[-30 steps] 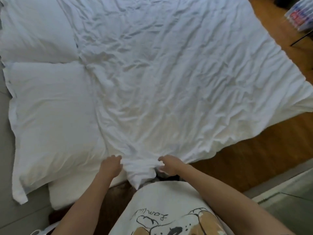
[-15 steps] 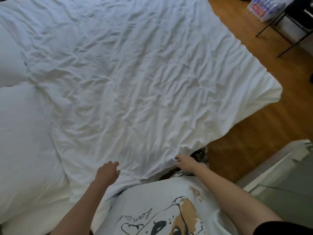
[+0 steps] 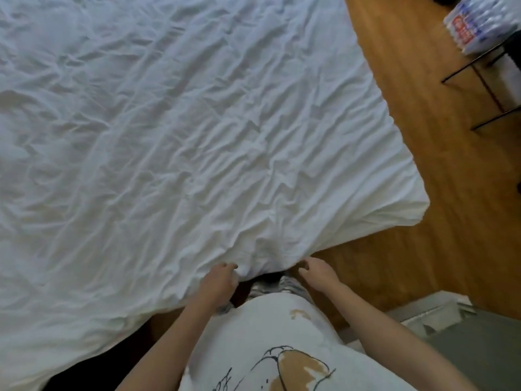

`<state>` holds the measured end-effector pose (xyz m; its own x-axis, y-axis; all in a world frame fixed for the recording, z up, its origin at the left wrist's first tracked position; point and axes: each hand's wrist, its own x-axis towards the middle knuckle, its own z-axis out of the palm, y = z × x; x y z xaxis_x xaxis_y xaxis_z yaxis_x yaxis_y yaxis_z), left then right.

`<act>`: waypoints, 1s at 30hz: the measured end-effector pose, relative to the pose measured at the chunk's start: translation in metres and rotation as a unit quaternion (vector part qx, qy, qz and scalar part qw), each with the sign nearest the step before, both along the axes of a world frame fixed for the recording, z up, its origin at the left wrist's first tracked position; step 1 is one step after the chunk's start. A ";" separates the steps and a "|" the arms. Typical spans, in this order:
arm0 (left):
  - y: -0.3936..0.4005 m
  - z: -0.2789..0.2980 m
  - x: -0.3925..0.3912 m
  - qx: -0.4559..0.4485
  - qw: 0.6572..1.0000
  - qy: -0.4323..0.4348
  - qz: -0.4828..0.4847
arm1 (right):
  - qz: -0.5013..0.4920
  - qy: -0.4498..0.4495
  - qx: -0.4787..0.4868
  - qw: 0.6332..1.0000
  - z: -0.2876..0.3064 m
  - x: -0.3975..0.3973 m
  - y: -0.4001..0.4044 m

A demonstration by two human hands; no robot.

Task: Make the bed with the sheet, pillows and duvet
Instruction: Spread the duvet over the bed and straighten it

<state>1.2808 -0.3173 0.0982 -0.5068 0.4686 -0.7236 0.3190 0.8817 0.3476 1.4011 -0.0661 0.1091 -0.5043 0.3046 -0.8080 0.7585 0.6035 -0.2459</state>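
Head view, looking down along our torso. The wrinkled white fabric duvet [image 3: 183, 131] lies spread flat over the bed and fills most of the frame; its near edge runs diagonally from lower left to the right, ending in a thick rounded corner [image 3: 408, 210] that overhangs the brown wooden plank floor [image 3: 423, 136].

Our left hand [image 3: 218, 283] sits at the near edge of the duvet, fingers curled over the hem and pinching a small bunch of cloth; creases fan out from that point. Our right hand [image 3: 317, 270] is just beside the same edge, a little to the right, fingers bent and loosely curled. We cannot tell whether they touch the fabric or grasp any of it; it appears slack and holds nothing we can see.

Between the two hands the hem dips into a small fold. Our white printed T-shirt [image 3: 267, 348] occupies the bottom centre.

Upper right: a plastic-wrapped pack of bottles with a red and blue label [image 3: 479, 21] on the floor, next to thin black metal furniture legs [image 3: 485, 83]. Lower right: a grey surface with a pale frame [image 3: 465, 334].
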 end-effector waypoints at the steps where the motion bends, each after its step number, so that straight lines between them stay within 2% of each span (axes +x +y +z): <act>1: 0.018 0.005 0.006 0.013 1.000 0.012 -0.010 | -0.014 0.003 0.007 1.000 0.003 0.004 0.016; 6: 0.077 -0.004 0.027 0.037 0.992 0.036 -0.120 | -0.069 0.022 0.034 0.997 -0.002 0.026 0.069; 11: 0.113 -0.026 0.040 -0.015 0.985 0.015 -0.171 | -0.109 0.039 0.072 0.991 -0.015 0.070 0.101; 16: 0.166 -0.032 0.066 -0.016 0.996 0.011 -0.087 | -0.076 0.033 0.068 0.994 -0.037 0.112 0.162; 20: 0.250 -0.057 0.095 -0.030 1.000 0.006 0.002 | -0.071 0.019 0.038 0.997 -0.080 0.120 0.255; 23: 0.328 -0.079 0.116 -0.016 1.000 0.010 0.014 | -0.022 0.029 0.077 0.996 -0.109 0.121 0.324; 27: 0.432 -0.120 0.137 0.034 0.996 0.040 -0.069 | 0.128 0.115 0.168 0.971 -0.151 0.105 0.411; 30: 0.483 -0.158 0.128 0.075 0.985 0.094 -0.122 | 0.219 0.140 0.192 0.947 -0.192 0.082 0.465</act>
